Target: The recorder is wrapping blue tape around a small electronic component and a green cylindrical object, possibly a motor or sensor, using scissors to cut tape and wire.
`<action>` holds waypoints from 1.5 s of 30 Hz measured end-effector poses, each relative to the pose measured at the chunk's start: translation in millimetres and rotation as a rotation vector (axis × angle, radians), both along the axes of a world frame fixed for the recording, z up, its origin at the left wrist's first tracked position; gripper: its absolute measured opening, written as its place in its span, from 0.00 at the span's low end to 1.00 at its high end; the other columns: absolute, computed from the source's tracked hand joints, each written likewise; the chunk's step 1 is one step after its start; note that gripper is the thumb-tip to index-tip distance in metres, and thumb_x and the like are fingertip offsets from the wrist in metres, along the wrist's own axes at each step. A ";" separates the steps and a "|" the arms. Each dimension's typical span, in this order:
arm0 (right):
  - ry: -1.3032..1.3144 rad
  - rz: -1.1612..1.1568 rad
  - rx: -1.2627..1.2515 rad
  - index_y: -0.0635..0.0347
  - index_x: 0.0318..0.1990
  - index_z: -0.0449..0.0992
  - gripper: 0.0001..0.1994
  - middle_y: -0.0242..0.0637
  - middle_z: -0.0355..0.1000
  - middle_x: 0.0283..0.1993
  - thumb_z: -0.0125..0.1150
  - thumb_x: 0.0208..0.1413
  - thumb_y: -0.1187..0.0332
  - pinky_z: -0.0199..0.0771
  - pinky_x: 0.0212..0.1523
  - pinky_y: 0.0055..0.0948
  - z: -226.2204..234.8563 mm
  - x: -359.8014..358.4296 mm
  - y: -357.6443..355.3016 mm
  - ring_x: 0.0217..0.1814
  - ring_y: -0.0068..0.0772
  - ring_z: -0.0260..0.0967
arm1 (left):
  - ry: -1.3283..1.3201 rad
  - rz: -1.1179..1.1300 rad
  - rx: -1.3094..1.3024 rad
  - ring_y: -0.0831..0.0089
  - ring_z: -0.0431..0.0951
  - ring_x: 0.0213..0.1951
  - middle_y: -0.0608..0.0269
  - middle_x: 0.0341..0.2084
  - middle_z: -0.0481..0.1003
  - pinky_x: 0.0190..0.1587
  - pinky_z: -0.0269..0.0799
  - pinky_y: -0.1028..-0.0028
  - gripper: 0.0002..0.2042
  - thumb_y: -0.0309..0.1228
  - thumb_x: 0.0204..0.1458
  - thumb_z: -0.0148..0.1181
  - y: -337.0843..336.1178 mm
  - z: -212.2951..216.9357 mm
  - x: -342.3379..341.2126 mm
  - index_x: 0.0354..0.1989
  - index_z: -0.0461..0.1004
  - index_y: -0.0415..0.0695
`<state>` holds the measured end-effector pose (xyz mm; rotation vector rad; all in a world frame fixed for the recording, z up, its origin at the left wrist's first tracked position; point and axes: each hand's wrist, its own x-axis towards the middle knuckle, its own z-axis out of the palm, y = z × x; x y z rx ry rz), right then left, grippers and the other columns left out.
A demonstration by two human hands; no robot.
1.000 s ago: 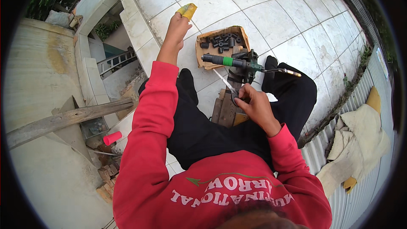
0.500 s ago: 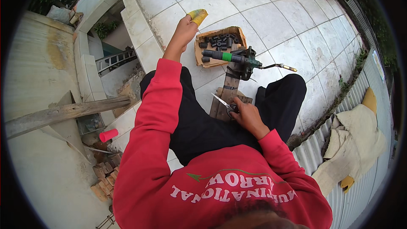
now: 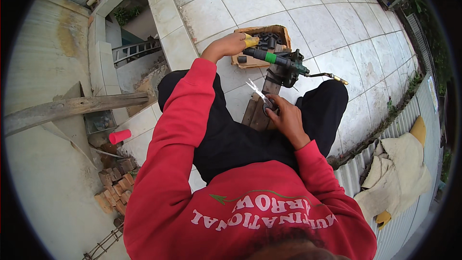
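Observation:
My left hand (image 3: 226,47) is closed on a yellow piece of sheet material (image 3: 250,40) and reaches over the near left corner of a cardboard box (image 3: 287,32). Short black cylindrical pieces (image 3: 274,30) fill the box. My right hand (image 3: 287,115) grips a pair of scissors (image 3: 260,95) by the handles, the blades slightly apart and pointing away from me. Just beyond the scissors a dark cranked device (image 3: 291,69) is fixed on a wooden board (image 3: 270,89). Its black bar, wrapped with a green band (image 3: 271,58), points left toward my left hand.
A crank handle with a brass-coloured end (image 3: 340,80) sticks out to the right. White tiles (image 3: 332,24) surround the box. At left are a wooden beam (image 3: 72,110), a red cup (image 3: 120,136) and stacked bricks (image 3: 115,190). Beige cloth (image 3: 402,168) lies on corrugated metal at right.
My left hand has come down and to the right with the yellow piece, from beside the box to over its corner. The scissors have opened slightly and tilted more away from me.

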<state>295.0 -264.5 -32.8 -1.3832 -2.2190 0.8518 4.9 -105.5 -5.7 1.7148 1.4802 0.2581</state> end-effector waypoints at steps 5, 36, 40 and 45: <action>-0.461 0.175 -0.043 0.60 0.42 0.74 0.13 0.49 0.80 0.33 0.68 0.53 0.66 0.80 0.35 0.47 -39.9 8.2 -22.8 0.36 0.52 0.81 | 0.213 0.110 0.177 0.40 0.78 0.49 0.34 0.43 0.79 0.52 0.73 0.55 0.18 0.35 0.61 0.47 4.0 -14.4 -16.4 0.46 0.75 0.32; 0.165 -1.085 -0.163 0.59 0.49 0.82 0.12 0.31 0.74 0.23 0.60 0.68 0.63 0.67 0.26 0.23 -83.7 309.8 -22.9 0.22 0.17 0.68 | 0.183 0.439 0.012 0.70 0.76 0.58 0.53 0.57 0.77 0.62 0.67 0.72 0.21 0.33 0.70 0.49 -124.5 18.4 -140.3 0.67 0.70 0.36; -0.233 -0.907 -0.321 0.55 0.48 0.84 0.12 0.44 0.82 0.35 0.56 0.63 0.69 0.78 0.42 0.40 -213.0 379.6 -74.9 0.38 0.45 0.82 | 0.121 0.495 0.009 0.69 0.79 0.54 0.54 0.54 0.79 0.59 0.70 0.73 0.20 0.34 0.69 0.53 -139.4 25.5 -124.5 0.65 0.72 0.35; -0.265 -0.913 -0.686 0.54 0.45 0.83 0.11 0.48 0.82 0.44 0.56 0.59 0.68 0.78 0.50 0.44 -295.8 373.9 -146.5 0.49 0.53 0.80 | 0.383 0.481 0.029 0.68 0.81 0.50 0.54 0.49 0.82 0.54 0.74 0.70 0.20 0.34 0.66 0.62 -128.0 25.0 -100.5 0.60 0.76 0.33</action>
